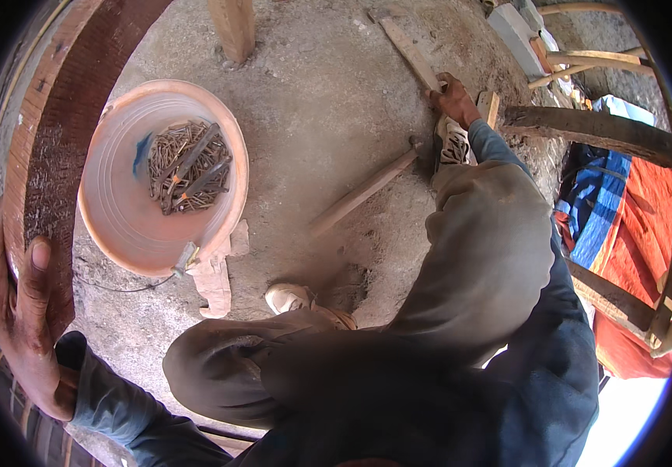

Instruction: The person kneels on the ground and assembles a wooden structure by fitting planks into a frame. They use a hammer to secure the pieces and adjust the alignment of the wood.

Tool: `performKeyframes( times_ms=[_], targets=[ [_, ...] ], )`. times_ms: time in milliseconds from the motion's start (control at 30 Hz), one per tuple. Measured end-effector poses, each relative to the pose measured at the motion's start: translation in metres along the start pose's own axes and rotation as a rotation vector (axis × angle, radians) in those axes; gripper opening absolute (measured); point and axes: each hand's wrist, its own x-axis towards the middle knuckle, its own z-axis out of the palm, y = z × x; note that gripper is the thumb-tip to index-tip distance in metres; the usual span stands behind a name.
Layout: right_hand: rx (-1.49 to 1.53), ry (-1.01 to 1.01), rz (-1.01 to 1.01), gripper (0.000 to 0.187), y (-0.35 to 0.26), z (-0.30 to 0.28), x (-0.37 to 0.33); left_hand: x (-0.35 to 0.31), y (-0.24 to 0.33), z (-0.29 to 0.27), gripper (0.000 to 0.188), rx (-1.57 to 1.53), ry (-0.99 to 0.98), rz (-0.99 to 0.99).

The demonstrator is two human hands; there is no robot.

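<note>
The person seems to be steadying timber on one side while handling a flat piece on the other, with the pink plastic bucket [106, 194] standing between. Left of the bucket, a reddish-brown wooden beam [60, 132] is rising past its rim. Beyond the bucket and to its right, a flat brown strip [410, 53] is lying along the floor [313, 86]; whether it is wood or a blade, I cannot tell. Raising the strip would be calling for a firm hold at its near end and a steady beam.

The left hand [25, 327], at the bucket's near left, is gripping the beam, its thumb pressing one face and its fingers wrapping the far edge. The right hand [458, 101], well right of the bucket, is closing its fingers around the strip's near end. Right of the bucket, a wooden-handled hammer [367, 189] is lying untouched; inside, nails [166, 148] are heaping up.
</note>
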Motion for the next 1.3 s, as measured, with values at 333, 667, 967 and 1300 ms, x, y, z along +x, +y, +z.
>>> performKeyframes(
  times_ms=[333, 667, 967, 1300],
  targets=[
    [0.426, 0.045, 0.145, 0.033, 0.010, -0.021, -0.179, 0.019, -0.010, -0.007, 0.078, -0.054, -0.181, -0.047],
    [0.357, 0.159, 0.031, 0.027, -0.010, -0.015, -0.263, 0.034, -0.023, 0.000, 0.077, 0.076, -0.085, 0.180],
    [0.539, -0.096, 0.176, 0.025, -0.039, 0.000, -0.393, 0.027, 0.004, -0.013, 0.087, 0.304, -0.028, 0.403],
    [0.682, -0.352, 0.627, 0.021, -0.071, 0.012, -0.595, 0.011, 0.030, 0.011, 0.075, 0.183, -0.112, 0.261]
  ],
)
